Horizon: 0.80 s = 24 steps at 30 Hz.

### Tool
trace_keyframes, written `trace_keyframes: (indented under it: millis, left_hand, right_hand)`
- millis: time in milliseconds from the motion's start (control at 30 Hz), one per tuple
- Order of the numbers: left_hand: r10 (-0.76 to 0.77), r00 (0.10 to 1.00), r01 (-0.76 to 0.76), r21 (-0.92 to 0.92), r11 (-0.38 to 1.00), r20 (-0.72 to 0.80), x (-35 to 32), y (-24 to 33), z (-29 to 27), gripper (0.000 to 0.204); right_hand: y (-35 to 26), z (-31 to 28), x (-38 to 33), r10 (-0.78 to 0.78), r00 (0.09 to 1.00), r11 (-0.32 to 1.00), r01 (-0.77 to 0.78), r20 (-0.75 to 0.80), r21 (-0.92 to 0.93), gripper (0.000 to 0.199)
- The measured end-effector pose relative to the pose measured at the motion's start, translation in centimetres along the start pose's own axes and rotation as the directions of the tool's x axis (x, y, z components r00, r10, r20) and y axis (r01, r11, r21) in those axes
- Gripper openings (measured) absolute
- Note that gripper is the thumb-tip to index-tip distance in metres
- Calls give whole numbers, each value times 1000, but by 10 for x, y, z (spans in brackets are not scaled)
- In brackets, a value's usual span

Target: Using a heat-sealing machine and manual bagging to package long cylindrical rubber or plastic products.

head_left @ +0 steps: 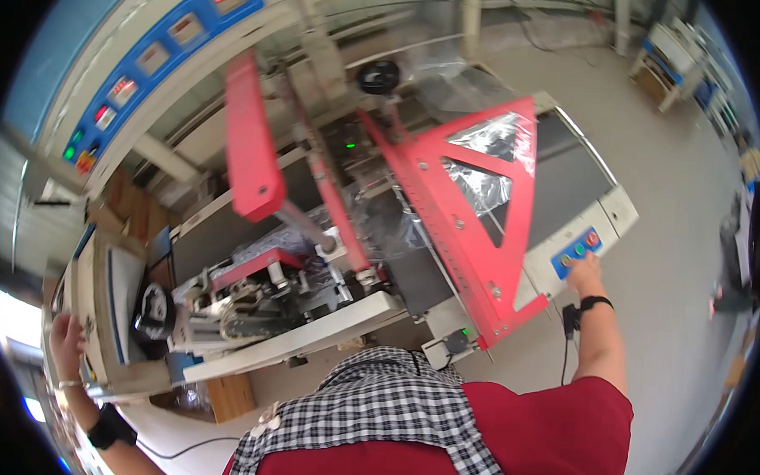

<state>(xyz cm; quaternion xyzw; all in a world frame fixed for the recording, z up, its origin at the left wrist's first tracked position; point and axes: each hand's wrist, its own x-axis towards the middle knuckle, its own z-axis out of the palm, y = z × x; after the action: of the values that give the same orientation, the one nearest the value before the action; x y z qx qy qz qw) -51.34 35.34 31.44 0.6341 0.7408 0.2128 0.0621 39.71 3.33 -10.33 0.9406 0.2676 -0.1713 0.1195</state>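
My right hand (584, 274) reaches to a blue button panel (577, 254) on the machine's front right frame. Its fingers are stretched onto the panel and touch it near the round coloured buttons; which one is pressed is partly hidden. My left hand (68, 342) is raised at the far left beside a light machine housing (97, 303), its fingers loosely bent, with nothing visible in it. Between my hands stands a packing machine with a flat red triangular frame (432, 189) over clear plastic film (478, 186). A patterned item in film (288, 238) lies on the dark bed to its left.
A red arm (251, 141) rises over the machine's middle. A black round knob (378, 77) stands at the back and a black handwheel (154, 311) at left. A blue control panel (152, 58) with lit displays spans the upper left. Grey floor (645, 322) lies to the right.
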Motion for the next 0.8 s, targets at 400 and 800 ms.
trace_keyframes:
  millis: [400,800]
  left_hand:
    - [-156,986,164,-140,976,66,-98,-1,22,21]
    - [-298,953,303,-177,936,56,-141,-41,0,27]
  right_hand:
    - [36,28,59,-338,941,925,337,21,-176,36]
    - [24,20,62,-249,968,967,249,17,-60,32]
